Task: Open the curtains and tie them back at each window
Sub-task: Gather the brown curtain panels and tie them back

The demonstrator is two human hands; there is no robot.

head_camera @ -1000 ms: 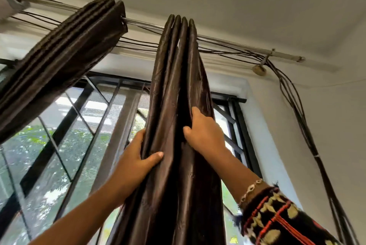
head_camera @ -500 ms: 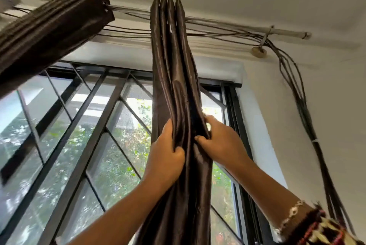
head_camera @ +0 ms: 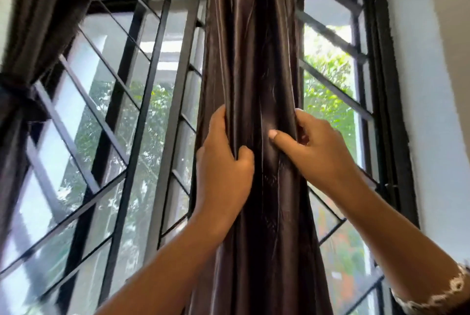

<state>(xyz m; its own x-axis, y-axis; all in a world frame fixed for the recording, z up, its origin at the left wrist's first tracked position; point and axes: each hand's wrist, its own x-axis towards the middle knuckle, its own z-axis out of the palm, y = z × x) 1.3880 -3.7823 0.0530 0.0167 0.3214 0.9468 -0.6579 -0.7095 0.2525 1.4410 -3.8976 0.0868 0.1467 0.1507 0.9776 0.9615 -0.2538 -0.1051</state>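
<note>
The dark brown satin curtain (head_camera: 254, 47) hangs gathered into a narrow bundle, its long axis vertical, mid-window in front of the black metal window grille (head_camera: 162, 85). The left hand (head_camera: 223, 169) grips its left folds, fingers (head_camera: 218, 126) curled round them. The right hand (head_camera: 312, 146) pinches the right folds. A second brown curtain (head_camera: 50, 9) is bunched at upper left, well apart.

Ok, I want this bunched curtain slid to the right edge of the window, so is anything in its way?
Nothing visible is. Both the left hand and right hand already grip the curtain, and between it and the wall only the barred window shows. The curtain's top is out of view.
</note>
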